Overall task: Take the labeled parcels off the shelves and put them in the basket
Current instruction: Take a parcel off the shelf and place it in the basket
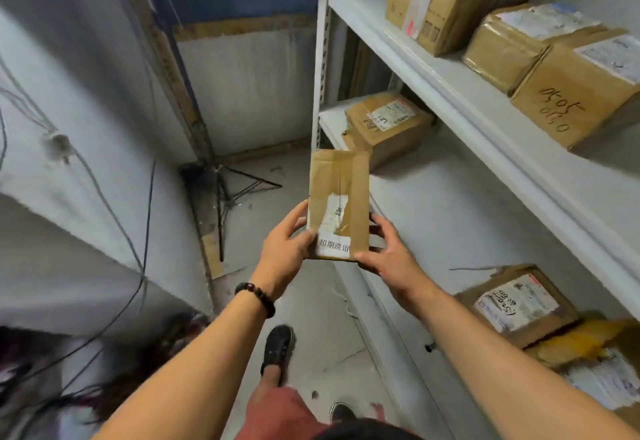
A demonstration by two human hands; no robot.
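Observation:
A narrow brown cardboard parcel (pixel 337 194) with a torn white label and printed characters is held upright in front of me. My left hand (pixel 285 244) grips its lower left edge, thumb on the face. My right hand (pixel 386 249) grips the lower right edge. The parcel hangs in the air left of the white shelving (pixel 450 86). More labeled brown parcels rest on the shelves: three on the top shelf (pixel 502 48), one on the middle shelf (pixel 388 124) and some on the lowest (pixel 519 304). No basket is in view.
A black tripod stand (pixel 225 194) stands in the far corner on the concrete floor. Cables (pixel 145 232) hang along the grey wall on the left. My black shoe (pixel 277 346) is on the floor below my arms. A dark blurred mass lies at bottom left.

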